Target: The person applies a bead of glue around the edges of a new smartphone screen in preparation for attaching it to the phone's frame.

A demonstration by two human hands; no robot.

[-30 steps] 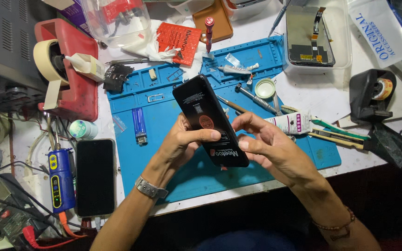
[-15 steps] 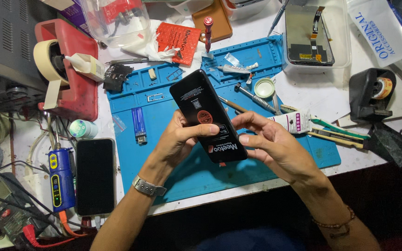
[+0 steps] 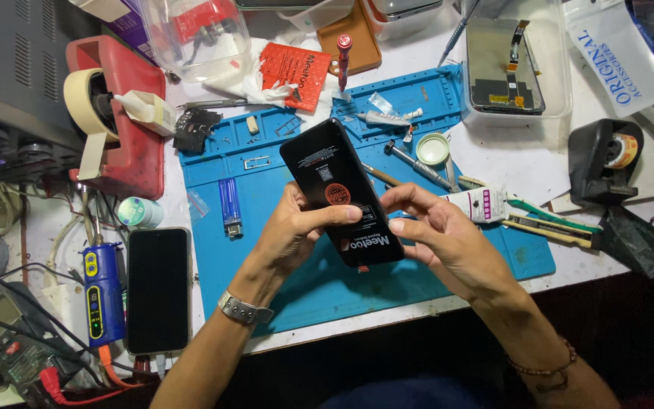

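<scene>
Black phone screen (image 3: 340,191), now less tilted, pinched between left hand (image 3: 291,236) and right hand (image 3: 437,236).

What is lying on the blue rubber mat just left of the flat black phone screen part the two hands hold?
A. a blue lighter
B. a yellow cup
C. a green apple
A: a small blue lighter lies on the blue rubber mat, left of the held flat black screen part.

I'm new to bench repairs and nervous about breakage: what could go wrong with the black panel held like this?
1. The black panel is held above the blue mat only by the left hand and right hand at its lower end; it might slip.
2. If dropped, it could land on the metal tools lying beneath and get scratched.
</scene>
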